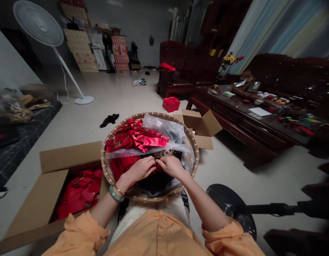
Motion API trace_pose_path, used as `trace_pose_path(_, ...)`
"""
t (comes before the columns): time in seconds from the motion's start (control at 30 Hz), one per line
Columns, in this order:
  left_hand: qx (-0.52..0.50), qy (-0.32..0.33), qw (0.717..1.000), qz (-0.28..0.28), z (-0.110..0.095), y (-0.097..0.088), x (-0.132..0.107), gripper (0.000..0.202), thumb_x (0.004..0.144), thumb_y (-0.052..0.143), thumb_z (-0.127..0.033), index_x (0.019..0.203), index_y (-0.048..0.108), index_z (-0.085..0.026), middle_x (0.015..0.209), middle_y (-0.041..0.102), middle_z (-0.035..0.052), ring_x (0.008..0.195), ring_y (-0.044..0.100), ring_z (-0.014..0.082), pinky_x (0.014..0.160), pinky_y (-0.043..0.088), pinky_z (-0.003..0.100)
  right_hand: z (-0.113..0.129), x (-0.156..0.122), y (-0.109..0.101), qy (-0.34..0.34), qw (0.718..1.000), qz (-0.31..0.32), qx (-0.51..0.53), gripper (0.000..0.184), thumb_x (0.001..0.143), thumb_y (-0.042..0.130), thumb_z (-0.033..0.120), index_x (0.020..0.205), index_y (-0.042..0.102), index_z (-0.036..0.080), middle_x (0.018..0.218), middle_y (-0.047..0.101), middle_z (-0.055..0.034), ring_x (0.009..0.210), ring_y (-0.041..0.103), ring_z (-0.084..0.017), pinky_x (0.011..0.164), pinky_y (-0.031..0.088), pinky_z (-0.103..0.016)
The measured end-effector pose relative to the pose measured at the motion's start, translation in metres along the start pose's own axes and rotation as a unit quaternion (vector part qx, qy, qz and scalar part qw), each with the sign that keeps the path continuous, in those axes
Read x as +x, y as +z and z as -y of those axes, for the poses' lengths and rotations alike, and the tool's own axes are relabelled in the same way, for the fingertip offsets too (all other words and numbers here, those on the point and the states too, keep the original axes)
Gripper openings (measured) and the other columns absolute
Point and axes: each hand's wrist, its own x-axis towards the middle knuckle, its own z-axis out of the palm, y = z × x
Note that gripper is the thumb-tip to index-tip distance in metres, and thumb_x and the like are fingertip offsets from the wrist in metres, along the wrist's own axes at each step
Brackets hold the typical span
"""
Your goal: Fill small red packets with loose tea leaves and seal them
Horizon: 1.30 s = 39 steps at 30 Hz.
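1. Box (71,156), at left: is holding many red packets (79,195); seemingly done.
2. Basket (196,156): is bearing more packets and loose dark matter (151,183); seemingly work remaining.
3. Left hand (140,169), right hand (171,165): are meeting over the dark matter, fingers bunching narrow; cannot tell what they are holding.

Both arms angled inward. Left forearm (102,211) reaches in from seven o'clock of view centre, right forearm (204,202) from five. Left hand (141,168) and right hand (171,165) close together at six, backs upward, fingers curled; grip unclear.
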Motion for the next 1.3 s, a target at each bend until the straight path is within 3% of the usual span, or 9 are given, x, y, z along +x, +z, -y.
trace_pose_path(0.17, -0.025, -0.013, 0.999, -0.031, 0.002, 0.004, -0.007, 0.013, 0.087, 0.044, -0.017, 0.098, 0.051, -0.017, 0.100, 0.056, 0.0075, 0.092, 0.056, 0.0181, 0.080, 0.050, 0.032, 0.001, -0.007, -0.004, -0.078, 0.996, 0.032, -0.035, 0.031, 0.087, 0.048, 0.046, 0.086, 0.068, 0.023, 0.083, 0.063, -0.0062, 0.079, 0.057, -0.019, 0.064, 0.036, -0.026)
trace_pose_path(0.27, -0.027, -0.001, 0.998, -0.052, 0.001, 0.009, -0.012, 0.013, 0.087, 0.044, -0.017, 0.097, 0.054, -0.018, 0.115, 0.051, 0.0097, 0.105, 0.053, 0.0192, 0.088, 0.049, 0.034, 0.004, -0.010, -0.004, -0.070, 0.990, 0.057, -0.107, 0.027, 0.084, 0.053, 0.044, 0.088, 0.069, 0.022, 0.087, 0.061, -0.0080, 0.085, 0.056, -0.021, 0.067, 0.038, -0.028)
trace_pose_path(0.37, -0.035, -0.018, 0.997, -0.065, -0.002, 0.012, -0.015, 0.013, 0.087, 0.045, -0.016, 0.094, 0.056, -0.018, 0.125, 0.045, 0.0112, 0.105, 0.053, 0.0191, 0.087, 0.050, 0.033, 0.010, -0.011, -0.005, -0.058, 0.985, 0.079, -0.144, 0.029, 0.083, 0.054, 0.045, 0.088, 0.070, 0.021, 0.089, 0.061, -0.0084, 0.087, 0.055, -0.021, 0.071, 0.040, -0.029)
trace_pose_path(0.53, -0.054, -0.041, 0.996, -0.057, -0.004, 0.015, -0.020, 0.016, 0.087, 0.045, -0.017, 0.096, 0.058, -0.018, 0.133, 0.040, 0.0114, 0.099, 0.057, 0.0181, 0.085, 0.051, 0.034, 0.013, -0.011, -0.007, -0.087, 0.990, 0.039, -0.099, 0.030, 0.085, 0.053, 0.045, 0.091, 0.068, 0.020, 0.095, 0.059, -0.0078, 0.094, 0.051, -0.020, 0.079, 0.041, -0.030)
trace_pose_path(0.73, -0.065, -0.050, 0.995, -0.063, -0.003, 0.013, -0.021, 0.016, 0.087, 0.046, -0.019, 0.097, 0.059, -0.018, 0.133, 0.041, 0.0118, 0.100, 0.057, 0.0188, 0.085, 0.050, 0.034, 0.007, -0.007, -0.006, -0.106, 0.993, 0.037, -0.048, 0.028, 0.091, 0.045, 0.034, 0.090, 0.070, 0.021, 0.096, 0.061, -0.0058, 0.096, 0.050, -0.018, 0.085, 0.038, -0.030)
trace_pose_path(0.93, -0.088, -0.059, 0.992, -0.064, -0.002, 0.008, -0.021, 0.014, 0.086, 0.047, -0.021, 0.091, 0.060, -0.018, 0.126, 0.049, 0.0107, 0.101, 0.057, 0.0186, 0.086, 0.049, 0.033, 0.009, -0.012, -0.008, -0.111, 0.987, 0.057, -0.103, 0.033, 0.087, 0.048, 0.046, 0.092, 0.070, 0.022, 0.089, 0.062, -0.0066, 0.089, 0.053, -0.019, 0.078, 0.038, -0.030)
trace_pose_path(1.07, -0.110, -0.054, 0.990, -0.065, 0.001, 0.016, -0.021, 0.018, 0.086, 0.046, -0.020, 0.098, 0.060, -0.019, 0.114, 0.058, 0.0098, 0.102, 0.058, 0.0186, 0.086, 0.048, 0.032, 0.009, -0.013, 0.006, -0.096, 0.981, 0.073, -0.151, 0.026, 0.087, 0.052, 0.039, 0.087, 0.070, 0.020, 0.083, 0.063, -0.0077, 0.083, 0.055, -0.020, 0.072, 0.039, -0.030)
trace_pose_path(1.2, -0.169, -0.126, 0.970, -0.117, 0.004, 0.025, -0.021, 0.038, 0.085, 0.050, -0.023, 0.122, 0.048, -0.020, 0.112, 0.063, 0.0088, 0.100, 0.061, 0.0187, 0.086, 0.049, 0.033, 0.003, -0.008, 0.013, -0.087, 0.988, 0.039, -0.123, 0.022, 0.086, 0.054, 0.036, 0.086, 0.066, 0.018, 0.085, 0.061, -0.0079, 0.081, 0.056, -0.019, 0.067, 0.040, -0.027)
trace_pose_path(1.3, -0.217, -0.194, 0.945, -0.148, 0.004, 0.027, -0.016, 0.037, 0.084, 0.052, -0.028, 0.120, 0.053, -0.020, 0.104, 0.068, 0.0066, 0.091, 0.065, 0.0183, 0.082, 0.051, 0.030, -0.003, -0.003, 0.011, -0.085, 0.996, -0.016, -0.028, 0.016, 0.082, 0.059, 0.034, 0.088, 0.062, 0.019, 0.088, 0.060, -0.0060, 0.079, 0.056, -0.017, 0.066, 0.041, -0.025)
